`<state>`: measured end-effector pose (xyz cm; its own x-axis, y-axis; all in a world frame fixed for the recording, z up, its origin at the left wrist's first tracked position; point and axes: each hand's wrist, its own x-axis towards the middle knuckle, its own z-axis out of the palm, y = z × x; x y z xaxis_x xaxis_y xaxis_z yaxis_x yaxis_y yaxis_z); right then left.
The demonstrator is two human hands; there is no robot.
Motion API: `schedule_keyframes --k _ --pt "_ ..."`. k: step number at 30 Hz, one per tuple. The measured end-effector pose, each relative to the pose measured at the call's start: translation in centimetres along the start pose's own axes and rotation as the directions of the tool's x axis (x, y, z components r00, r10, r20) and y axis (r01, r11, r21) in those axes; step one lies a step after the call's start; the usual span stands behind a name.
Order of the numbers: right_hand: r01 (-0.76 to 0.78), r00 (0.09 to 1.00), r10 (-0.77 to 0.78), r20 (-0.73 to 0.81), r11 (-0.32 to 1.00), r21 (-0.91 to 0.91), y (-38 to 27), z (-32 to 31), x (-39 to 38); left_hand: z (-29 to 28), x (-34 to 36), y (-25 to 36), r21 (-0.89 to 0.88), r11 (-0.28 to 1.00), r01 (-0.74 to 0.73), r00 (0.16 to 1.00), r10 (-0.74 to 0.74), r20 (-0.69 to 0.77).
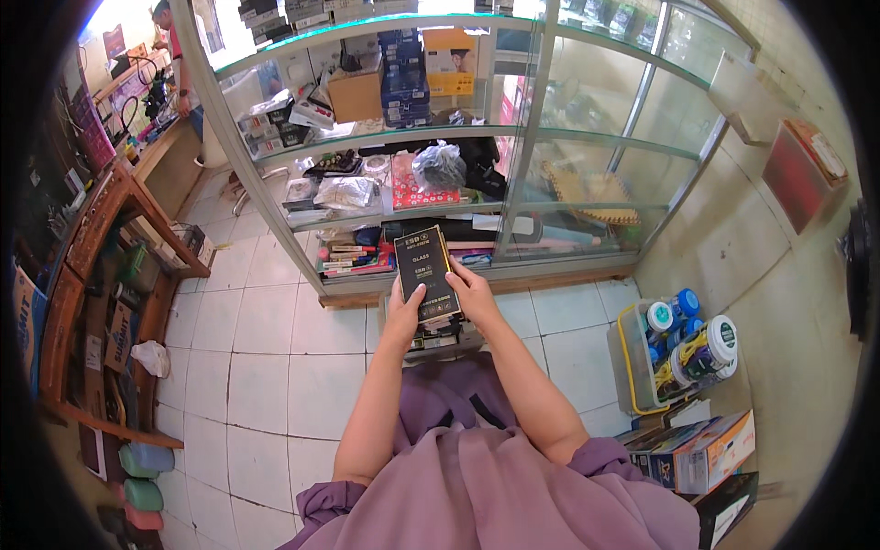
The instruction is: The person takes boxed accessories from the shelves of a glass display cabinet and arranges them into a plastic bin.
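Observation:
A flat black screen-protector box (427, 275) with gold and white print is held up in front of me, tilted slightly. My left hand (403, 312) grips its lower left edge, the thumb lying on its front. On the right edge, my right hand (471, 291) closes around the box, with its thumb on the side. My fingers behind the box are hidden. Just beneath my hands, more small boxes (438, 337) show in part, close to my lap; the box and my arms cover much of them.
Ahead stands a glass display cabinet (403, 209) filled with boxes and bagged goods. A wooden shelf (128, 275) is at left, a clear bin (639, 353) of lidded tubs at right, with upright boxes (701, 454) nearer. Another person (186, 73) is at the far left.

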<state>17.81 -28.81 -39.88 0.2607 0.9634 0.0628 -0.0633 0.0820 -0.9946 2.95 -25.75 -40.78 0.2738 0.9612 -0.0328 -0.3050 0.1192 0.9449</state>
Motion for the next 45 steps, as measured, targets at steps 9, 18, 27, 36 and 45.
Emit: schedule_keyframes --k 9,18,27,36,45 --pt "-0.117 0.992 0.118 0.048 0.993 -0.024 7.7 -2.5 5.5 -0.6 4.4 -9.1 0.212 0.971 -0.109 0.989 0.126 -0.07" --pt "-0.29 0.957 0.29 0.004 0.955 -0.059 17.0 -4.2 8.3 -3.6 9.2 -16.9 0.516 0.855 -0.059 0.994 0.099 -0.05" --pt "-0.296 0.955 0.291 -0.057 0.943 -0.153 20.9 -5.8 9.0 -3.6 9.6 -20.1 0.532 0.845 -0.051 0.997 0.071 -0.018" --pt "-0.298 0.954 0.259 -0.154 0.88 -0.369 21.9 -6.7 8.6 -2.3 9.9 -18.7 0.702 0.712 -0.007 1.0 0.005 0.005" --pt "-0.276 0.954 0.283 -0.101 0.698 -0.661 18.1 -4.2 8.2 -4.2 9.8 -17.6 0.722 0.691 0.046 0.992 -0.116 0.048"
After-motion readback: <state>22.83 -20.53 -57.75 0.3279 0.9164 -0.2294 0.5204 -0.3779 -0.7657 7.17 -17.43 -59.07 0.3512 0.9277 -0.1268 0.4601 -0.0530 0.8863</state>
